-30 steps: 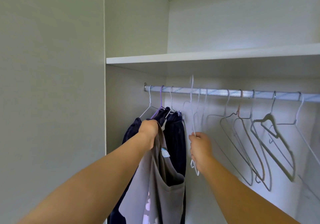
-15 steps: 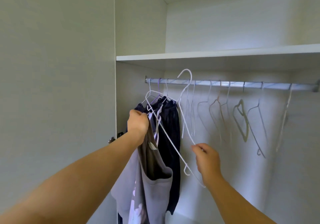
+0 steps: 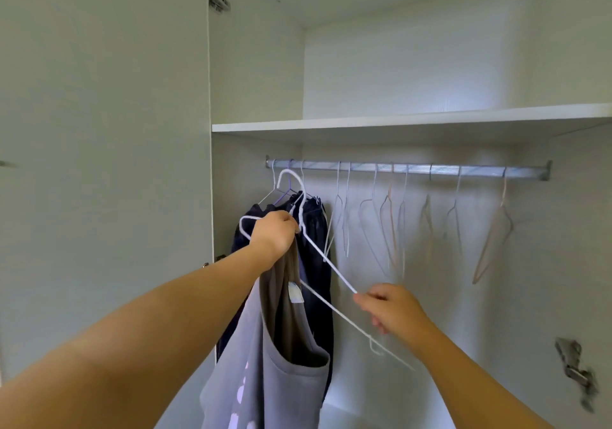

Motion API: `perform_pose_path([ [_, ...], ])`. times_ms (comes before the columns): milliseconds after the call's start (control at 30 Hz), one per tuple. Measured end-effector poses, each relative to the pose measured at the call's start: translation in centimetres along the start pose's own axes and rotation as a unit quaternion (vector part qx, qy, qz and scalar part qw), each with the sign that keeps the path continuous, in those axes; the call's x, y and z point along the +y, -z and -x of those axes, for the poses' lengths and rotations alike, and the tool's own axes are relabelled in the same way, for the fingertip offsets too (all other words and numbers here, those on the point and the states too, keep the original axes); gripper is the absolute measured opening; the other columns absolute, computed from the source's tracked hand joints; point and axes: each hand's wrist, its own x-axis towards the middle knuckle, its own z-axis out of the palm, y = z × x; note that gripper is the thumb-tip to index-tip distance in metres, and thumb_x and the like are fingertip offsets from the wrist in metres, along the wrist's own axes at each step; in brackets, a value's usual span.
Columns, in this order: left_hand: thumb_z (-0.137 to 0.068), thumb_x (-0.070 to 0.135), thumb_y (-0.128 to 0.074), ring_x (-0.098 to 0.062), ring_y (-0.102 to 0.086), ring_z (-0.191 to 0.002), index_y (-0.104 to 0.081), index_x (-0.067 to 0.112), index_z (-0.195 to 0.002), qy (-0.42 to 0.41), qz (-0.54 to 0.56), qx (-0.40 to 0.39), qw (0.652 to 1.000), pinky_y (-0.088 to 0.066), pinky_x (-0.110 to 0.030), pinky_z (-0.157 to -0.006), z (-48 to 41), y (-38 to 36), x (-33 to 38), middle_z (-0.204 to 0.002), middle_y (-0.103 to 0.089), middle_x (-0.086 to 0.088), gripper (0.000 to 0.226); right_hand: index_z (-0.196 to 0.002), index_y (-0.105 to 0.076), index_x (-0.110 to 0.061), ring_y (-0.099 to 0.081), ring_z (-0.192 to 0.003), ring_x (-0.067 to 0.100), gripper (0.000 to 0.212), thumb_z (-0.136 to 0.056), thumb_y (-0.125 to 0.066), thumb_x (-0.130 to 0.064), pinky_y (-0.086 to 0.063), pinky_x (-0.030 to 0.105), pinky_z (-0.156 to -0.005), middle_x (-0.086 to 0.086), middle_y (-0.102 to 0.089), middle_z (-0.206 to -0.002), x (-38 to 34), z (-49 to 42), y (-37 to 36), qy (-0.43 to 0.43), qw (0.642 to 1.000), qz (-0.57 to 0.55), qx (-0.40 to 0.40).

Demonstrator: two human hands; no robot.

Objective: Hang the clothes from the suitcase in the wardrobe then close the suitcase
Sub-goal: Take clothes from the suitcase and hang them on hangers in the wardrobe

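Fingers (image 3: pixel 363 298) of right hand (image 3: pixel 394 312) pinch hanger (image 3: pixel 331 265); left hand (image 3: pixel 275 234) grips garment (image 3: pixel 284 382).

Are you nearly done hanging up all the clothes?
Not quite. Done: dark clothes hang at the left end of the rail. In hand: the left hand grips a grey top while the right hand pinches a white hanger, off the rail. Left: get the top onto the hanger and hook it up. The suitcase is out of view.
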Motion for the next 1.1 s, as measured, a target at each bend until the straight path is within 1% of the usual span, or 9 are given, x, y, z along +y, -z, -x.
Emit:
perform_pose_path([
  [67,-0.097,0.010,-0.036,-0.020,-0.043,-0.062,-0.058,0.010,-0.081,-0.014,-0.012,-0.023,1.000,-0.039,-0.033,-0.061,0.3,-1.1,0.7,-0.076,-0.055,-0.009,0.027,-0.089,-0.056,-0.016,-0.043,-0.045,0.011,0.003,-0.090,-0.059,-0.016,-0.038,0.018,-0.046,0.000,-0.056,-0.062,-0.9,0.0,-0.1,-0.020,0.999,-0.005,-0.048],
  [233,-0.095,0.006,-0.034,-0.025,-0.050,-0.088,-0.059,0.008,-0.087,-0.027,-0.003,-0.066,0.997,-0.045,-0.035,-0.085,1.7,-2.6,1.4,-0.099,-0.059,-0.012,0.026,-0.110,-0.044,-0.023,-0.043,-0.051,0.011,0.025,-0.089,-0.056,-0.016,-0.032,0.017,-0.041,0.001,-0.052,-0.074,-3.1,-0.8,-1.6,-0.043,0.998,-0.033,-0.044],
  [433,-0.094,0.006,-0.034,-0.020,-0.050,-0.086,-0.059,0.011,-0.087,-0.037,0.009,-0.099,0.994,-0.043,-0.027,-0.076,2.7,-2.1,-1.1,-0.094,-0.059,-0.010,0.026,-0.120,-0.052,-0.019,-0.048,-0.063,0.009,0.031,-0.092,-0.046,-0.010,-0.036,0.020,-0.052,-0.002,-0.053,-0.080,-5.8,-1.6,-5.4,0.050,0.998,-0.039,0.008],
  [533,-0.095,0.003,-0.031,-0.019,-0.050,-0.078,-0.056,0.013,-0.105,-0.049,-0.003,-0.085,0.995,-0.041,-0.024,-0.064,2.6,-1.3,-1.7,-0.101,-0.059,-0.011,0.029,-0.124,-0.056,-0.020,-0.051,-0.078,0.010,0.030,-0.097,-0.044,-0.015,-0.038,0.019,-0.062,-0.002,-0.058,-0.096,-6.4,-1.7,-5.8,0.094,0.993,-0.061,0.033],
  [700,-0.099,0.007,-0.027,-0.026,-0.048,-0.070,-0.050,0.004,-0.118,-0.054,-0.156,0.004,0.986,-0.043,-0.038,-0.072,1.5,1.4,-3.4,-0.087,-0.059,-0.014,0.030,-0.106,-0.063,-0.025,-0.045,-0.060,0.009,0.020,-0.097,-0.046,-0.019,-0.038,0.021,-0.059,-0.008,-0.048,-0.063,-5.8,-2.2,-6.4,0.119,0.983,-0.087,0.108],
  [867,-0.097,0.006,-0.025,-0.031,-0.047,-0.088,-0.047,0.004,-0.120,0.046,-0.088,0.054,0.994,-0.045,-0.038,-0.084,0.5,4.3,-5.4,-0.117,-0.054,-0.021,0.032,-0.104,-0.068,-0.009,-0.061,-0.086,0.034,0.020,-0.094,-0.051,-0.015,-0.053,0.044,-0.083,0.012,-0.067,-0.086,-6.1,-2.8,-7.5,0.059,0.982,-0.120,0.130],
  [933,-0.097,0.006,-0.025,-0.032,-0.049,-0.095,-0.047,0.003,-0.121,0.084,-0.038,0.066,0.993,-0.042,-0.035,-0.084,0.1,5.6,-6.3,-0.122,-0.051,-0.022,0.033,-0.086,-0.067,-0.012,-0.056,-0.076,0.037,0.017,-0.093,-0.052,-0.014,-0.050,0.037,-0.072,0.013,-0.067,-0.086,-6.5,-2.9,-8.1,0.044,0.977,-0.152,0.141],
  [1000,-0.098,0.008,-0.026,-0.032,-0.050,-0.098,-0.049,0.006,-0.118,0.090,-0.023,0.072,0.993,-0.040,-0.033,-0.081,-0.1,6.9,-7.3,-0.123,-0.052,-0.021,0.031,-0.074,-0.061,-0.019,-0.049,-0.058,0.023,0.022,-0.093,-0.050,-0.013,-0.043,0.028,-0.062,0.002,-0.064,-0.076,-6.9,-3.0,-8.8,0.023,0.967,-0.198,0.157],
  [1100,-0.099,0.011,-0.025,-0.028,-0.047,-0.087,-0.049,0.009,-0.117,0.093,-0.030,0.095,0.991,-0.041,-0.032,-0.076,-0.2,8.9,-8.7,-0.114,-0.054,-0.021,0.031,-0.080,-0.054,-0.016,-0.048,-0.054,0.018,0.017,-0.094,-0.044,-0.012,-0.041,0.026,-0.057,-0.003,-0.062,-0.070,-7.7,-3.4,-10.1,-0.010,0.963,-0.214,0.164],
])
